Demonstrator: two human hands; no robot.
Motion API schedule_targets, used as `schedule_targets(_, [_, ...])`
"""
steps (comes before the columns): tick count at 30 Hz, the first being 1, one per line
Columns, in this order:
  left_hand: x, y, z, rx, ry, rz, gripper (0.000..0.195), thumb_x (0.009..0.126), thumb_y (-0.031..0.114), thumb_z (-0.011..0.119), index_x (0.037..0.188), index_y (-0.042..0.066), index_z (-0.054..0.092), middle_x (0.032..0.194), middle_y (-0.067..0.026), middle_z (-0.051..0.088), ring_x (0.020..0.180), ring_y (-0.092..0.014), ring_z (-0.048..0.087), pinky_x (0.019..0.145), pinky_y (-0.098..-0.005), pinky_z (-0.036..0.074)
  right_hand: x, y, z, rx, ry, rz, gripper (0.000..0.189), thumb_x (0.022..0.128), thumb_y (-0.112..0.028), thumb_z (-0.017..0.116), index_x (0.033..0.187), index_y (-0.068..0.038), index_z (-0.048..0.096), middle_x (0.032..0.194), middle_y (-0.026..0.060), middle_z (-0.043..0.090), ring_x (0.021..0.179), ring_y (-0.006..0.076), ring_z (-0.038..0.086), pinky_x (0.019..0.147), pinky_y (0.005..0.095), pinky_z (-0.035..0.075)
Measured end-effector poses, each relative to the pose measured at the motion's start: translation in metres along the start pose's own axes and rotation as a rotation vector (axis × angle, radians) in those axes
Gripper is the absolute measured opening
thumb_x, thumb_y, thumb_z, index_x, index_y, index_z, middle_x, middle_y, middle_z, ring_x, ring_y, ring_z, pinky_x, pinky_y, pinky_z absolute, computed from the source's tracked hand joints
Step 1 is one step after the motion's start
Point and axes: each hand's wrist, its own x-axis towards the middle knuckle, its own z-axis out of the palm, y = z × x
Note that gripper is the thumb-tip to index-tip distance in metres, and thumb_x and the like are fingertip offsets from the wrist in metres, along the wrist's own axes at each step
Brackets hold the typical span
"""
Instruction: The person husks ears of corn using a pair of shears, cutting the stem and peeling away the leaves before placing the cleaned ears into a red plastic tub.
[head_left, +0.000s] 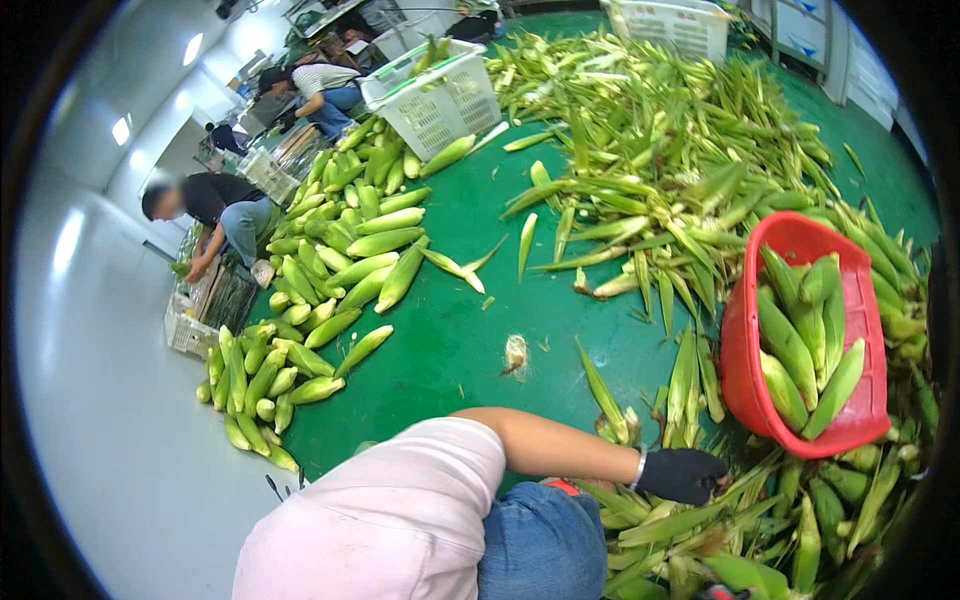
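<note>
My left hand (682, 476), in a black glove with a pale band at the wrist, reaches out low over the corn husks (675, 529). Its fingers curl down among the leaves, and whether they grip one is not clear. At the bottom edge shows part of a dark glove with a red patch, apparently my right hand (724, 592); most of it is cut off. Beyond my left hand, a red plastic tub (862, 360) stands tilted towards me. Several unhusked ears of corn (787, 349) lie in it.
Loose husks form a large pile (660, 150) on the green floor (450, 360). Many green ears (322, 262) are heaped at the left. A white plastic crate (442, 105) stands behind them, another crate (675, 34) farther back. One person (225, 199) crouches beyond the heap; another (322, 94) bends farther off.
</note>
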Motion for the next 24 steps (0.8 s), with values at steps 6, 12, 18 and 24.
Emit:
schedule_targets(6, [-0.006,-0.067,0.045,-0.338,-0.445,-0.300,0.081,0.074,0.057,0.064,0.122,-0.006,0.045,0.121,-0.0203,0.051,0.098,-0.025,0.053,0.087,-0.0379,0.041,-0.109,0.019,0.050,0.314,-0.262,0.313,0.062,0.071,-0.011,0.067,0.123,0.003,0.036,0.113,0.0191,0.050,0.097,0.0265,0.055,0.083,0.0393,0.047])
schedule_targets(12, [-0.034,-0.076,-0.024,-0.343,-0.365,-0.407,0.048,0.081,0.036,0.065,0.115,0.004,0.057,0.110,-0.0081,0.061,0.100,-0.020,0.056,0.089,-0.0336,0.044,-0.103,0.033,-0.005,-0.059,-0.188,0.552,0.059,0.076,-0.008,0.059,0.131,-0.007,0.037,0.109,0.0085,0.055,0.089,0.0183,0.056,0.071,0.0294,0.048])
schedule_targets(18, [-0.078,-0.046,-0.064,-0.111,-0.290,-0.623,0.065,0.081,0.038,0.063,0.130,0.002,0.039,0.109,-0.0118,0.056,0.097,-0.020,0.056,0.084,-0.0326,0.045,-0.080,0.027,-0.017,-0.440,-0.565,0.564,0.053,0.070,-0.005,0.062,0.119,-0.003,0.044,0.096,0.0061,0.054,0.087,0.0157,0.053,0.074,0.0274,0.045])
schedule_targets(24, [-0.090,-0.020,-0.070,0.106,-0.385,-0.539,0.074,0.073,0.041,0.070,0.126,-0.001,0.040,0.116,-0.0184,0.053,0.108,-0.027,0.052,0.092,-0.0362,0.040,-0.075,0.038,0.003,-0.791,-0.713,0.255,0.052,0.070,-0.004,0.062,0.119,-0.001,0.044,0.097,0.0074,0.057,0.082,0.0164,0.056,0.075,0.0309,0.047])
